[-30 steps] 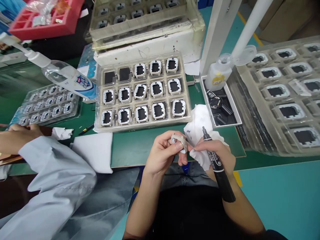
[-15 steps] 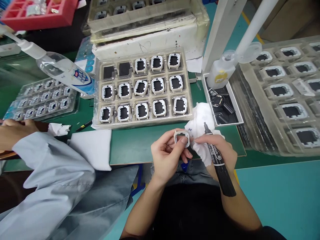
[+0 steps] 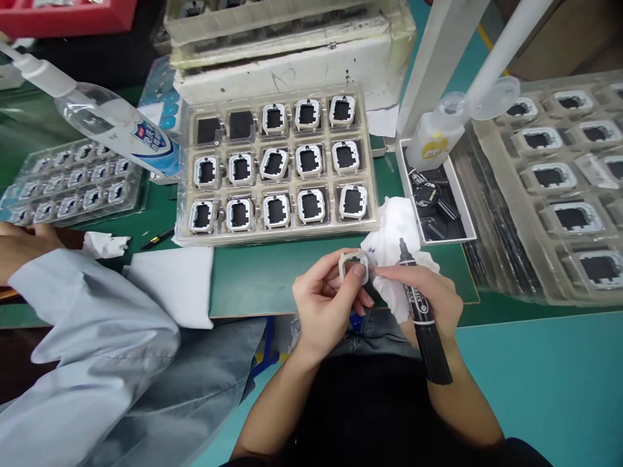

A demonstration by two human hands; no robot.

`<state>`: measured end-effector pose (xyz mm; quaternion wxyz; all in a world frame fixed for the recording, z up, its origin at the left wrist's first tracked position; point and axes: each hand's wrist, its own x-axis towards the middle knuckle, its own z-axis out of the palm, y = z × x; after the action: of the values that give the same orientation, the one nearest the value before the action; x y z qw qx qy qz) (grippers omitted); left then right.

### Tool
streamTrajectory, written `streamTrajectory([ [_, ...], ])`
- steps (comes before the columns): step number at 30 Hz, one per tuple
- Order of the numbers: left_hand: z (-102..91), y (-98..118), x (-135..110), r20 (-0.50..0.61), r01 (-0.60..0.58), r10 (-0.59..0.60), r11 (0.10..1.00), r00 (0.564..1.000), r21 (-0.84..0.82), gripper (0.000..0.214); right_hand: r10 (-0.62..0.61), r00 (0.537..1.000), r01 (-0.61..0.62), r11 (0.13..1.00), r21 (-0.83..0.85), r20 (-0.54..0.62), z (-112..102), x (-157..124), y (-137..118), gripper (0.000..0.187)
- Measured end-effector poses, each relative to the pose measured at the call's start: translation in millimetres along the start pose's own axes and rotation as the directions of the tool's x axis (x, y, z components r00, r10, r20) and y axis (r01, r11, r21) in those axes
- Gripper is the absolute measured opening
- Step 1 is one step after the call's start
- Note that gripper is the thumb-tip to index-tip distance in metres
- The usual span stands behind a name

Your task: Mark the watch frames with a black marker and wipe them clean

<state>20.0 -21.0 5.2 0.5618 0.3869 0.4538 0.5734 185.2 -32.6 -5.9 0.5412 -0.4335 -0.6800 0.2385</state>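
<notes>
My left hand [image 3: 324, 298] pinches a pale watch case frame [image 3: 344, 263] between thumb and fingers, above the front edge of the bench. In my right hand [image 3: 440, 295] is a black marker pen [image 3: 431, 344], uncapped, its dark tip pointing up and away from me. My right index finger reaches to the frame's right side and appears to touch it. A crumpled white cloth [image 3: 389, 227] with small dark marks lies behind and under my right hand. Directly ahead, a clear plastic tray [image 3: 280, 238] holds several similar frames in its pockets; two back-left pockets hold no frame.
A white box [image 3: 452, 240] with black parts and a squeeze bottle [image 3: 433, 139] stand right of the tray. Stacked trays [image 3: 516, 240] rise further right. At left are a spray bottle [image 3: 117, 126], a folded white cloth [image 3: 172, 285] and a co-worker's sleeve [image 3: 97, 311].
The view has shifted slightly, so the tray and left-hand items sit a little further left. Both hands keep their holds; the marker has turned a little in my right hand.
</notes>
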Motion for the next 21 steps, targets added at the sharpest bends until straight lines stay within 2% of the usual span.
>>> streamTrajectory([
  [6, 0.4, 1.1, 1.6, -0.031, 0.049, -0.049, 0.999, 0.998, -0.008, 0.028, -0.003, 1.0, 0.003, 1.0, -0.029, 0.0, -0.6, -0.6, 1.2, 0.042],
  [11, -1.6, 3.2, 4.7, -0.02, 0.098, -0.101, 0.991, 0.995, -0.091, 0.027, -0.001, 1.0, 0.002, 1.0, -0.026, 0.026, -1.0, 0.3, -0.6, 0.041],
  [14, -4.3, 2.8, 6.9, -0.008, 0.129, -0.131, 0.982, 0.991, -0.138, 0.029, -0.003, 1.0, 0.003, 1.0, -0.02, -0.001, 0.7, 1.8, -1.7, 0.04],
  [21, -9.5, -1.8, 8.0, 0.049, 0.082, -0.075, 0.981, 0.996, -0.174, 0.021, -0.016, 1.0, 0.016, 1.0, -0.008, -0.005, 2.5, 3.4, -2.5, 0.04],
])
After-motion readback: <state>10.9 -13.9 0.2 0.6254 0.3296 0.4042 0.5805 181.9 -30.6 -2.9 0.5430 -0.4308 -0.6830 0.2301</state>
